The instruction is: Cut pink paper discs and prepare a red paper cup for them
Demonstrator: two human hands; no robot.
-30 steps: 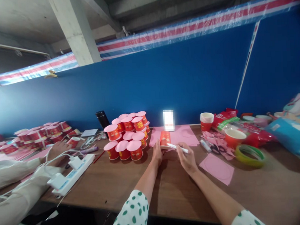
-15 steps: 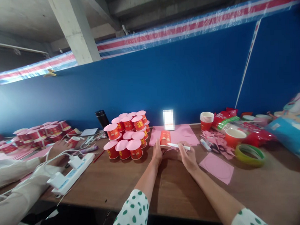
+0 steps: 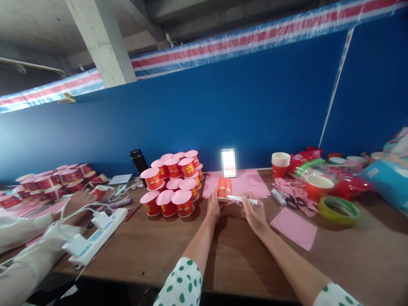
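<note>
My left hand (image 3: 213, 208) is closed on the side of a red paper cup (image 3: 225, 186) with printed figures, held over the table's middle. In my right hand (image 3: 254, 215) is a slim white marker pen (image 3: 241, 199), its tip pointing left at the lower edge of the cup. Whether the tip touches the cup I cannot tell. Sheets of pink paper (image 3: 249, 180) lie behind the cup. Beside my right forearm is a smaller pink sheet (image 3: 294, 228) with a circle outlined on it.
Red cups with pink discs (image 3: 170, 197) are stacked to the left. A power strip (image 3: 97, 239) and a co-worker's hand (image 3: 78, 203) are farther left. To the right are nested cups (image 3: 280, 166), scissors (image 3: 299, 203), pink scraps and a roll of tape (image 3: 338, 211).
The pen tip has shifted very slightly left along the cup's edge. Both hands keep their hold, and the view has drifted a little.
</note>
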